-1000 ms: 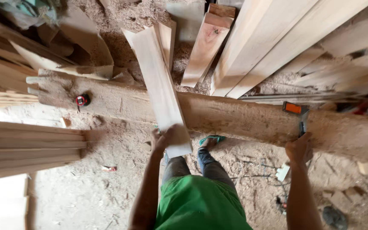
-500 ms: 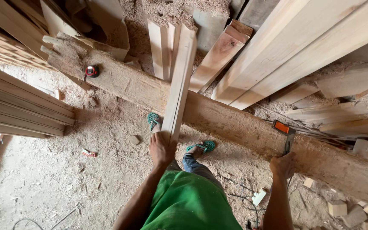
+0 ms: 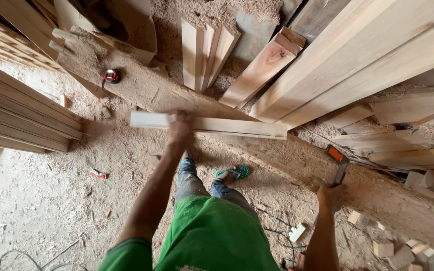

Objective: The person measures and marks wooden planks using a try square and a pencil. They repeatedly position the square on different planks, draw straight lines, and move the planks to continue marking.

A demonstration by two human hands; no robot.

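My left hand [image 3: 181, 129] grips a pale wooden plank [image 3: 237, 126] near its left end and holds it level, crosswise over a big rough log [image 3: 146, 90]. My right hand [image 3: 331, 196] rests on the same log farther right, fingers curled at the lower end of a dark tool with an orange tip [image 3: 335, 154]; whether it grips the tool is unclear. I wear a green shirt, jeans and a teal sandal [image 3: 237, 172].
A red tape measure [image 3: 111, 75] lies on the log's left part. Stacked boards [image 3: 21, 115] sit at left, and long planks [image 3: 357, 55] lean at upper right. Short planks [image 3: 204, 52] stand behind the log. Offcut blocks [image 3: 383, 247] and sawdust cover the floor.
The plank in my left hand has swung from nearly upright, leaning over the log, to lying level across it. My view has shifted right along the log; my right hand stays by the tool.
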